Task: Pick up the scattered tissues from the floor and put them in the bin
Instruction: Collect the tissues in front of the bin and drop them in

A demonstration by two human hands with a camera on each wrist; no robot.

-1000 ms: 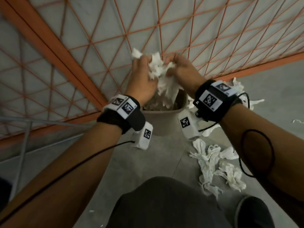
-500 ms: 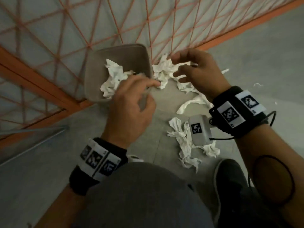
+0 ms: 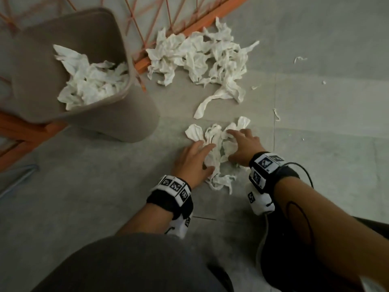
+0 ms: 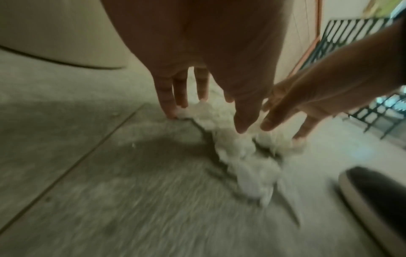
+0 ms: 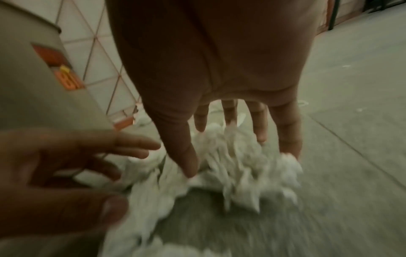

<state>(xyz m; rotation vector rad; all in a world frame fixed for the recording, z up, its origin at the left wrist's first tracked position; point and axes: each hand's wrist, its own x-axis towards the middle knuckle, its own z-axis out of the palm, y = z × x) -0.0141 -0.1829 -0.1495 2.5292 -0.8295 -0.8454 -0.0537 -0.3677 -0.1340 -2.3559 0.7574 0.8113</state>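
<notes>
A small heap of crumpled white tissues (image 3: 214, 148) lies on the grey floor right in front of me. My left hand (image 3: 194, 159) comes down on its left side, fingers spread and straight (image 4: 169, 104). My right hand (image 3: 242, 144) lies on its right side, fingers also stretched out over the paper (image 5: 259, 128). Neither hand has closed round the tissue (image 4: 239, 153) (image 5: 237, 167). The taupe bin (image 3: 117, 114) stands at the upper left, holding white tissues (image 3: 92, 81). A larger pile of tissues (image 3: 202, 57) lies further back, beside the bin.
An orange lattice fence (image 3: 189, 24) runs behind the bin and the far pile. Small paper scraps (image 3: 300, 59) dot the floor to the right. My dark shoe (image 4: 373, 196) is near the heap; my knee (image 3: 136, 264) fills the bottom of the head view.
Both hands let the earlier bundle go into the bin, then dropped down to the floor onto the near heap of tissues. My view tilted down from the fence.
</notes>
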